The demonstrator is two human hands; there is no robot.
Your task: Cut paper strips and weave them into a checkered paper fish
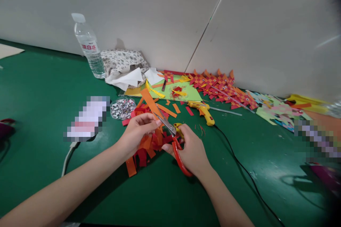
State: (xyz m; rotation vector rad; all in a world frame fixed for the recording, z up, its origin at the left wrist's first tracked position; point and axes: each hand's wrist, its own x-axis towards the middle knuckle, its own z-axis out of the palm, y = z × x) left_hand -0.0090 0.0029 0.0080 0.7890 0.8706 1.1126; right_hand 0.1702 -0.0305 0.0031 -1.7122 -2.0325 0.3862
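Note:
My left hand (141,129) pinches an orange paper strip (149,101) between thumb and fingers, its long end pointing up and away. Scissors with red handles (183,163) are in my right hand (194,149), the fingers wrapped about the grips. Their metal blades point up and left, reaching the strip beside my left fingertips; whether they touch it I cannot tell. A small yellow piece (179,128) shows by my right index finger, its kind unclear. Beneath both hands lies a loose heap of orange and red paper strips (145,145).
A yellow glue gun (202,110) with a black cord lies right of my hands. Behind are woven red-and-orange paper fish (218,85) and a yellow tassel (154,90). Leftward sit a case of googly eyes (123,108), a phone (89,117), a water bottle (90,48) and a tissue pouch (122,60).

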